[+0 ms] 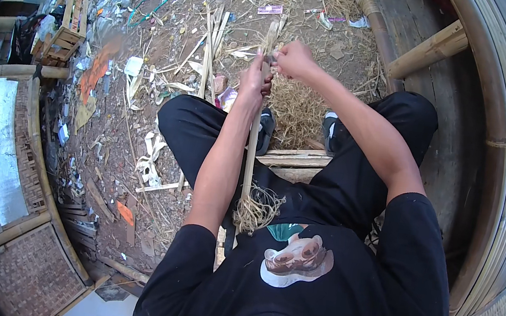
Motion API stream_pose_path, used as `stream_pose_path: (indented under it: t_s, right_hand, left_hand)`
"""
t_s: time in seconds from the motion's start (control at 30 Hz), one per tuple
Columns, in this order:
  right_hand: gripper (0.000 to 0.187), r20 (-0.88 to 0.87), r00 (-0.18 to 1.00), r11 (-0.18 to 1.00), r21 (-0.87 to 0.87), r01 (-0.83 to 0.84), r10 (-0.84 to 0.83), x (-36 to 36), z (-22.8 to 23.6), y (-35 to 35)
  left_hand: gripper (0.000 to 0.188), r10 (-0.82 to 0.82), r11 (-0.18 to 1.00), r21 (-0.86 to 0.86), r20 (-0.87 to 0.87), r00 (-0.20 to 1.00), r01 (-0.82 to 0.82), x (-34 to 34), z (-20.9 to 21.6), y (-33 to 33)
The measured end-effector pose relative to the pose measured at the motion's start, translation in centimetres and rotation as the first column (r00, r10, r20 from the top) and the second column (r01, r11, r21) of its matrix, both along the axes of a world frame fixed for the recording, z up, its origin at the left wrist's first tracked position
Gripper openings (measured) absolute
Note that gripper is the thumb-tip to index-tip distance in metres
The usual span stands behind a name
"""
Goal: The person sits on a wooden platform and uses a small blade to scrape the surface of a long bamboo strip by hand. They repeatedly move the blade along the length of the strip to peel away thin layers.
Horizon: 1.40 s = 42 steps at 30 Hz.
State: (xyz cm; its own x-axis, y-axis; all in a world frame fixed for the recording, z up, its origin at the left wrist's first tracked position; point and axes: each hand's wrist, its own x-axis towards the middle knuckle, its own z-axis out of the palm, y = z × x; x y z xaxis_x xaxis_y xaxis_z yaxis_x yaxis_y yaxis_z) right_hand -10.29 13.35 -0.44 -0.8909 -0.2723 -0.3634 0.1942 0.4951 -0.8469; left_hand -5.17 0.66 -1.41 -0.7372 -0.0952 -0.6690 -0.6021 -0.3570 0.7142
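A long pale stick, which looks like bamboo (pixel 250 158), runs from beyond my hands back toward my lap. My left hand (pixel 254 82) is closed around its upper part, with the thumb pointing away from me along it. Close by on the right, my right hand (pixel 294 60) has its fingers pinched together beside the stick; what they hold is too small to make out. A tangle of thin curly fibres (pixel 257 210) hangs at the stick's near end, by my lap. Some wispy fibres also show near its far end.
Straw-like shavings (pixel 301 113) lie on the ground between my feet. Pale split strips (pixel 212 45) and litter are scattered to the left. A wooden crate (pixel 70 22) stands at the far left. Bamboo framing (pixel 496 127) rises close on my right.
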Motion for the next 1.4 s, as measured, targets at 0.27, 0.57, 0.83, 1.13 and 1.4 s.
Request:
stream_pose_path:
  t_s: [0.27,0.57,0.83,1.13,1.4]
  right_hand:
    - [0.024,0.183,0.952,0.97,-0.069,-0.235,0.244,-1.6,0.2,1.4]
    - [0.02,0.518,0.743,0.864,-0.477,-0.161,0.424,-3.3,0.4,2.5]
    - [0.02,0.516,0.729,0.838,-0.526,-0.145,0.45,-3.9,1.1,2.7]
    - [0.02,0.381,0.868,0.918,-0.352,-0.181,0.318,-3.5,0.5,2.4]
    - [0.017,-0.32,0.917,0.968,0.153,-0.2,0.24,-2.2,0.3,0.5]
  left_hand:
    - [0.037,-0.011,0.998,-0.069,0.011,1.0,0.011,0.0,-0.3,0.0]
    - [0.041,-0.103,0.992,0.065,-0.096,0.99,0.109,-0.9,0.5,-0.4]
    - [0.043,-0.138,0.99,-0.006,-0.131,0.982,0.138,-1.3,1.5,-0.6]
    - [0.033,-0.138,0.988,0.042,-0.154,0.978,0.146,-1.0,0.3,-0.1]
    - [0.034,-0.078,0.997,0.006,-0.137,0.987,0.08,-1.4,0.6,-0.5]
